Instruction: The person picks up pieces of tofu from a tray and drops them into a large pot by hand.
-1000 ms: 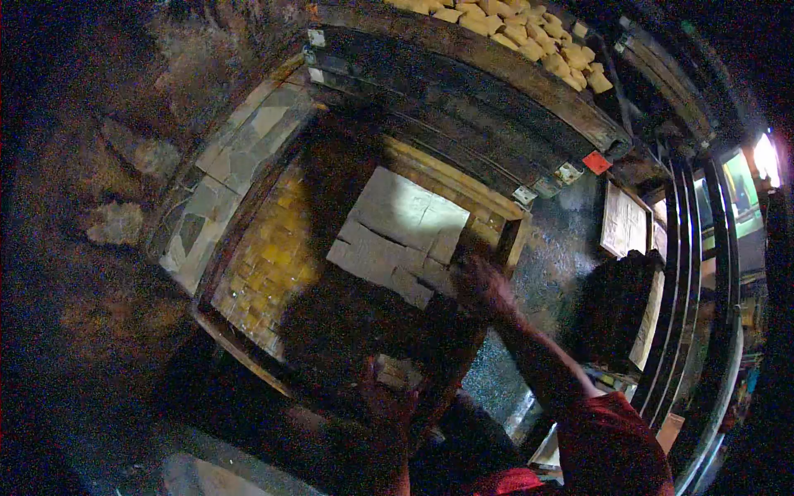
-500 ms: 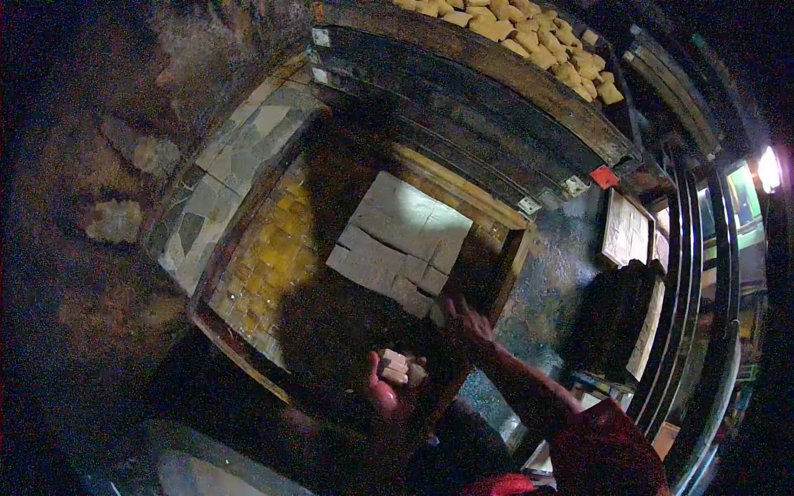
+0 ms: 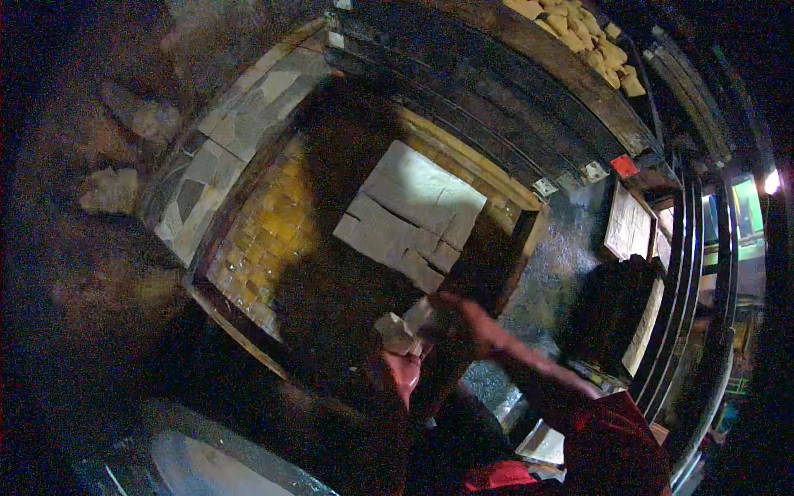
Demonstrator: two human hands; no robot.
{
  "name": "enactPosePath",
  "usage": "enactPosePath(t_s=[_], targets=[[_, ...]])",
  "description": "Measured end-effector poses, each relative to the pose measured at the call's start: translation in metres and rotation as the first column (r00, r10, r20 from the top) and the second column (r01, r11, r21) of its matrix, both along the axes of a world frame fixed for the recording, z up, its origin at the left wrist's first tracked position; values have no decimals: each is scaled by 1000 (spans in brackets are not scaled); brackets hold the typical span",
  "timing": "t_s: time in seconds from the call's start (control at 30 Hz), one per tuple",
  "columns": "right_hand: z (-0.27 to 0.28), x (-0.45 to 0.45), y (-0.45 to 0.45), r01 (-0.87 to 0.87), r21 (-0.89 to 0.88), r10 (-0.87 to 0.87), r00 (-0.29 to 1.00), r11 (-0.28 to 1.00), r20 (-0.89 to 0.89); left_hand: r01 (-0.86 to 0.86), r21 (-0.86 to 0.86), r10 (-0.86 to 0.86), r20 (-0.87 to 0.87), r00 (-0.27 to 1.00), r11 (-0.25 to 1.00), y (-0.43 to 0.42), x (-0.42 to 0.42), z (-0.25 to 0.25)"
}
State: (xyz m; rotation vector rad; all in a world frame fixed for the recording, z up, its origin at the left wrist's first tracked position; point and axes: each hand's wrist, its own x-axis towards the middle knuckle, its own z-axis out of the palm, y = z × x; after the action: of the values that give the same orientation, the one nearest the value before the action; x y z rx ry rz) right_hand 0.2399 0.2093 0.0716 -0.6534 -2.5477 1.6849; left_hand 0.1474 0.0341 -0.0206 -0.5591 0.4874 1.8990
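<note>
My left hand (image 3: 404,374), low in the middle of the view, is closed around a few pale blocks (image 3: 397,332) resting in its palm. My right hand (image 3: 465,316) is just above and to the right, partly in shadow, its fingers closed on another pale block (image 3: 420,316) beside those in the left hand. Beyond both hands lies a flat pale slab (image 3: 413,211), split by several dark lines into pieces. It lies on a yellow woven-looking surface (image 3: 269,231) inside a wooden frame.
A wooden rim (image 3: 236,335) borders the frame's near left side. Stacked dark wooden trays (image 3: 463,107) stand behind it, with yellowish pieces (image 3: 583,37) above. Left is a ledge of pale stone-like pieces (image 3: 223,145). A bright lamp (image 3: 772,182) and rails (image 3: 703,248) are at right.
My right hand has drawn back from the slab's near corner toward my left hand, with a pale block. The left hand has risen slightly, and the view has shifted a little.
</note>
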Motion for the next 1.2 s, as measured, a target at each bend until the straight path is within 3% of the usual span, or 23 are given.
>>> enactPosePath(t_s=[0.03, 0.07, 0.13, 0.17, 0.23, 0.3, 0.37, 0.4, 0.47, 0.5, 0.53, 0.6, 0.67, 0.77, 0.9, 0.97, 1.0, 1.07, 1.1, 1.17, 1.2], targets=[[0, -2, -17, -46, 138, 47, 999, 989, -6, 3, 16, -3, -12, 1000, 1000, 0, -3, -1], [-4, -5, -35, -47, 141, 47, 999, 989, -3, -1, 33, 2, -22, 1000, 999, -2, -3, -3], [-14, -13, -68, -149, 374, 81, 978, 916, 191, -12, 66, 15, -53, 998, 998, -5, -7, -3], [-16, -16, -73, -153, 374, 87, 978, 915, 187, -17, 80, 23, -73, 997, 997, -7, -9, -3], [-14, -21, -86, -113, 609, 189, 980, 785, -61, -36, 113, 49, -118, 992, 993, -11, -11, -5], [-3, -20, -95, -53, 599, 160, 979, 799, -127, -54, 157, 78, -151, 985, 986, -16, -11, -5], [-2, -8, -87, -21, 348, 41, 998, 937, -51, -66, 197, 106, -204, 973, 978, -18, -17, -6], [-14, 8, -72, -31, 349, 53, 997, 937, -52, -79, 218, 127, -216, 968, 973, -19, -17, -6], [-46, 40, -36, -67, 782, -135, 972, 619, 191, -85, 250, 152, -266, 952, 965, -20, -17, -5], [-45, 39, -34, -74, 785, -127, 973, 615, 192, -84, 257, 161, -295, 942, 963, -19, -16, -6], [-40, 38, -32, 28, 722, -275, 934, 692, 228, -77, 267, 167, -331, 929, 960, -17, -18, -7], [-33, 32, -29, 141, 660, -408, 872, 738, 270, -84, 291, 195, -376, 906, 953, -14, -16, -7], [-30, 30, -35, 117, 348, -280, 838, 930, 468, -109, 327, 237, -383, 893, 939, -10, -22, -7], [-66, 66, -31, 3, 376, -193, 862, 927, 469, -229, 480, 341, -160, 926, 847, -6, -21, -12], [-76, 78, -10, -156, 423, -69, 880, 893, 470, -215, 443, 275, -76, 958, 871, 2, -31, -10], [5, 23, -1, -6, 20, -1, 953, 1000, 303, -211, 426, 242, -19, 970, 880, 9, -32, -8], [-4, 18, 7, -9, 19, 2, 952, 1000, 305, -218, 420, 230, 23, 973, 881, 15, -31, -8], [-27, -2, 26, -25, -146, 37, 996, 989, 85, -237, 432, 218, 94, 971, 870, 25, -31, -5], [-30, -23, 44, 24, -325, -27, 1000, 945, -3, -255, 439, 217, 136, 967, 862, 31, -32, -5], [-23, -103, 100, 50, -51, -50, 999, 997, 11, -312, 460, 228, 230, 946, 831, 39, -34, -6], [-14, -144, 118, 102, 249, -93, 995, 963, -47, -349, 477, 239, 277, 931, 807, 40, -36, -3]])
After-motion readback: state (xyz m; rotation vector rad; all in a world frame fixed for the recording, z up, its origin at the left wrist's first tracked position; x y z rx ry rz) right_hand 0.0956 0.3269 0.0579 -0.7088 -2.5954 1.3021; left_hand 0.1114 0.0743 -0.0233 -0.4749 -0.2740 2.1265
